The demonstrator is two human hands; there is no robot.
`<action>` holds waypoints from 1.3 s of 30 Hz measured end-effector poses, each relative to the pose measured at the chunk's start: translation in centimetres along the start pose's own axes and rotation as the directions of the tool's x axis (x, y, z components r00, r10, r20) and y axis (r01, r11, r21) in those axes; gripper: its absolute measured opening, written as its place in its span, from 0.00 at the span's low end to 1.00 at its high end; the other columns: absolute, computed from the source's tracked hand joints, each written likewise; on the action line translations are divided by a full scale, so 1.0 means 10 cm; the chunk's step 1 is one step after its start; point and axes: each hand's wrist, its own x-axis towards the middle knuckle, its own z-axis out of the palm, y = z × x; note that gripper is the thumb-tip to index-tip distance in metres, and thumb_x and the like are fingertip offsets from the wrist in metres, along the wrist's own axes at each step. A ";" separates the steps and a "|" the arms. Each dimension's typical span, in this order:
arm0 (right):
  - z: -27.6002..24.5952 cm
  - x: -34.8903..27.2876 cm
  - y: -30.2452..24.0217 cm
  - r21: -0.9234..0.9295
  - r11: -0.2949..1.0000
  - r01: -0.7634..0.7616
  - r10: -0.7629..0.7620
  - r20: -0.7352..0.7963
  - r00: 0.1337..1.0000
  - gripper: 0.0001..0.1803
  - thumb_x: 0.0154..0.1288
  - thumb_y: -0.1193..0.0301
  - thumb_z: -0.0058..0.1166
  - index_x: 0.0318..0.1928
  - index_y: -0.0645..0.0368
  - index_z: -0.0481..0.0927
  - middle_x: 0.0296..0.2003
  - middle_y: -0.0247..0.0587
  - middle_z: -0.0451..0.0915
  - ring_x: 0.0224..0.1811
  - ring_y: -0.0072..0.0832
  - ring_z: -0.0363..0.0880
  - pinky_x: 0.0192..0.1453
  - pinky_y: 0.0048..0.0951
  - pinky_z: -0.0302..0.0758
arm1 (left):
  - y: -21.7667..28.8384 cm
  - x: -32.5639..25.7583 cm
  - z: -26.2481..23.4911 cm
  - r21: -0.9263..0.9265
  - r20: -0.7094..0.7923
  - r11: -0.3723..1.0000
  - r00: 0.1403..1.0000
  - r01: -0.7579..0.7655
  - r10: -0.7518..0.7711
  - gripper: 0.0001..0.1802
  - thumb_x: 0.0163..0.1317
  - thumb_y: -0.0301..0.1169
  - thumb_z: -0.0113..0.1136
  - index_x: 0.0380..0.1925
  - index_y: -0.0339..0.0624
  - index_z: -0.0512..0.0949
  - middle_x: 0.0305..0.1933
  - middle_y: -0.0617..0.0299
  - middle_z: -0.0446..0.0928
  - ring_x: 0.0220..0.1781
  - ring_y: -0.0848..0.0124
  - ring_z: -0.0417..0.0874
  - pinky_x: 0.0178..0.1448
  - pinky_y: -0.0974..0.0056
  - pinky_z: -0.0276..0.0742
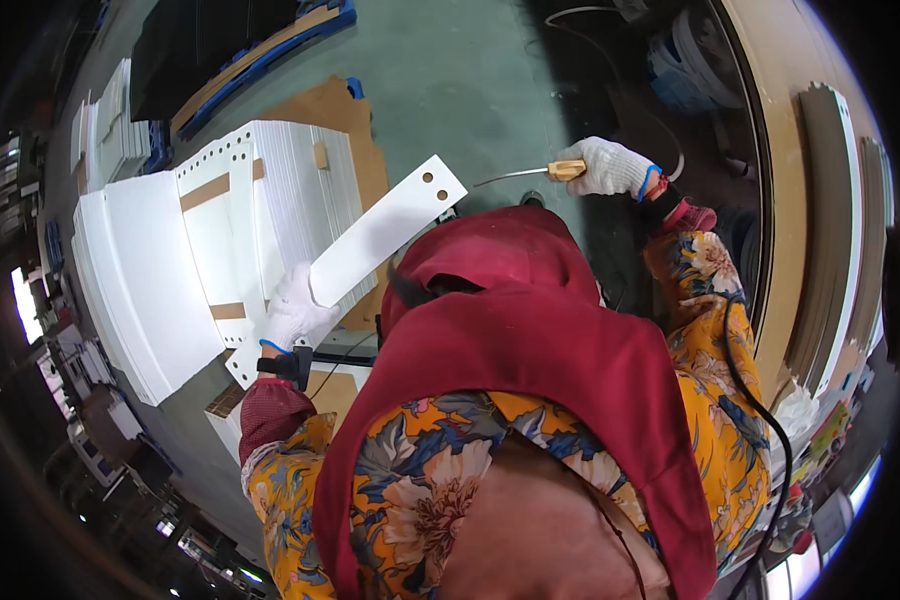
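Note:
My left hand, in a white knit glove, grips a long white board near its lower left part. The board slants up to the right, with two round holes at its far end. My right hand, gloved too, is closed round the light wooden handle of a thin metal hand tool. Its narrow, slightly bent shaft points left, and its tip is just apart from the board's far end. Whether the shaft is a file or another blade, I cannot tell. Wide white panels stand stacked beside my left hand.
Brown cardboard lies behind the stack. Further back, dark panels rest on a blue pallet. A tan table edge runs along the right, with panels upright beyond it. A white bucket sits far right.

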 end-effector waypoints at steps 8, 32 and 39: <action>-0.19 -0.58 0.05 0.135 0.989 0.057 -0.044 -0.099 0.994 0.17 0.51 0.72 0.60 0.44 0.56 0.81 0.29 0.39 0.81 0.32 0.29 0.79 0.40 0.31 0.76 | 0.56 0.00 -0.04 -0.032 0.014 0.997 0.997 -0.072 0.072 0.39 0.38 0.40 0.73 0.51 0.37 0.70 0.48 0.44 0.76 0.53 0.50 0.78 0.57 0.56 0.74; 0.61 -1.61 0.08 0.344 0.846 -0.407 0.525 -0.403 0.750 0.14 0.58 0.62 0.57 0.45 0.49 0.79 0.40 0.47 0.82 0.44 0.49 0.80 0.46 0.45 0.78 | 2.22 2.29 -0.37 -0.827 -0.534 0.354 0.808 -0.437 -0.251 0.27 0.61 0.42 0.61 0.56 0.40 0.71 0.50 0.52 0.75 0.50 0.64 0.79 0.54 0.60 0.76; 0.86 -1.75 0.13 0.470 0.762 -0.446 0.625 -0.354 0.696 0.17 0.54 0.63 0.59 0.46 0.47 0.80 0.39 0.48 0.82 0.44 0.49 0.80 0.46 0.43 0.77 | 1.87 2.98 -0.26 -0.953 0.062 -0.299 0.997 0.043 -0.054 0.31 0.55 0.57 0.58 0.50 0.46 0.72 0.51 0.54 0.74 0.51 0.53 0.76 0.54 0.47 0.75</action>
